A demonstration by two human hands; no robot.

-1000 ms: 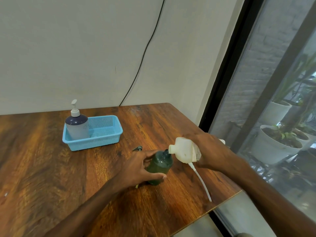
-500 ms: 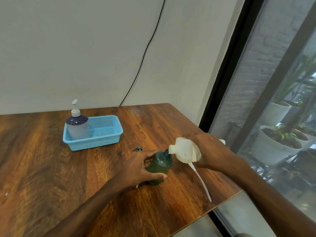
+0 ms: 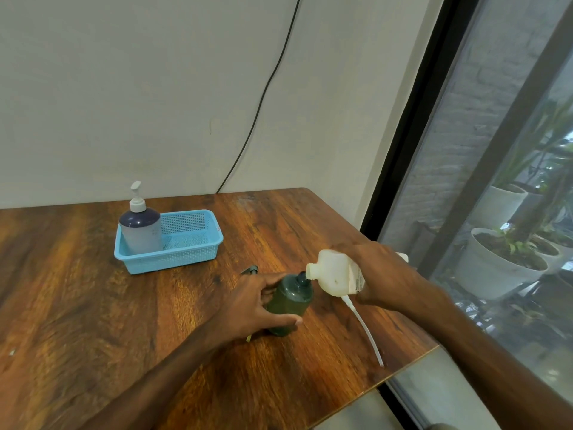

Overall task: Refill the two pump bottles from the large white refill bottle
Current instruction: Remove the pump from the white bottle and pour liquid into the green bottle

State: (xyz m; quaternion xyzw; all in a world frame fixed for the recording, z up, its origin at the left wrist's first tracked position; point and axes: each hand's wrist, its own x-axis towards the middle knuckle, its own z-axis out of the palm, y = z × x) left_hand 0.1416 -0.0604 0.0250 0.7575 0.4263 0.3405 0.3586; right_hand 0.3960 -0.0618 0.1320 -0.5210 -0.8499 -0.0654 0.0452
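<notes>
Head view: the left grip [image 3: 248, 302] is clamped round the green bottle [image 3: 290, 302], which stands upright on the table [image 3: 93, 305] near its right edge. The right grip [image 3: 381, 274] is wrapped round the refill bottle [image 3: 331, 271], tipped on its side with its mouth touching the green bottle's open neck. Whether liquid is running cannot be told.

Pouring well here looks to depend on mouth and neck staying lined up, a gentle tilt so the narrow neck does not flood, and a firm hold on the green bottle so it cannot slide or tip. Its tinted wall should let the level be watched and the pour stopped short of the top, leaving room for a pump.

Counted: two pump bottles, the green one in hand and a dark bottle [image 3: 141, 234] with its white pump fitted, standing in the left end of the basket [image 3: 173, 262]. One refill bottle. One blue basket. One white tube [image 3: 366, 330] slants from beneath the right grip toward the table edge. One dark pump head [image 3: 251, 270] lies just behind the left grip.
</notes>
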